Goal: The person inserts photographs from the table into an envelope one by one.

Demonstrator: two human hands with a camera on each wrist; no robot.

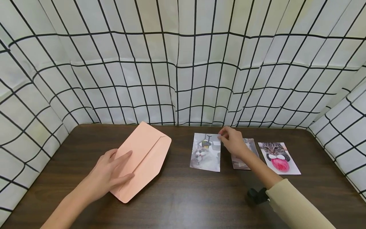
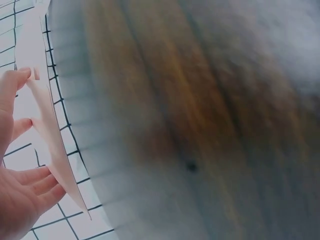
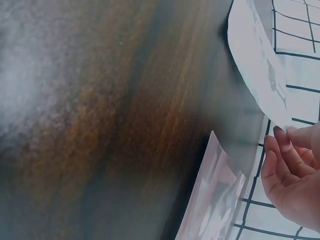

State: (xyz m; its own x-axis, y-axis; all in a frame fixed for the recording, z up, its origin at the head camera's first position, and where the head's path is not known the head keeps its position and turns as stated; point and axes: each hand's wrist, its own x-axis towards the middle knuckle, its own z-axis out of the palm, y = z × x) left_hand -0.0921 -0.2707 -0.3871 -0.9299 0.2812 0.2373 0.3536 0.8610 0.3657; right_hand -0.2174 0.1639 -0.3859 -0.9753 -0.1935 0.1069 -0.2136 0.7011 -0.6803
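Observation:
A pink envelope [image 1: 145, 156] is tilted above the left side of the table, its flap seam facing up. My left hand [image 1: 103, 175] grips it by its near left edge; part of that hand is behind the paper. In the left wrist view the envelope [image 2: 47, 125] appears nearly edge-on beside the fingers. At centre right, a photo card of a grey-and-white kitten [image 1: 204, 156] has its upper right corner pinched by my right hand [image 1: 233, 141]. The right wrist view shows this card [image 3: 257, 65] bent slightly, between thumb and index finger.
Partly hidden under my right forearm lies another picture card [image 1: 253, 146]. Farther right, a tabby cat card with a pink ball [image 1: 278, 162] lies on the dark wooden table [image 1: 183, 203]. A white curtain with black grid lines [image 1: 186, 76] surrounds the table's back and sides.

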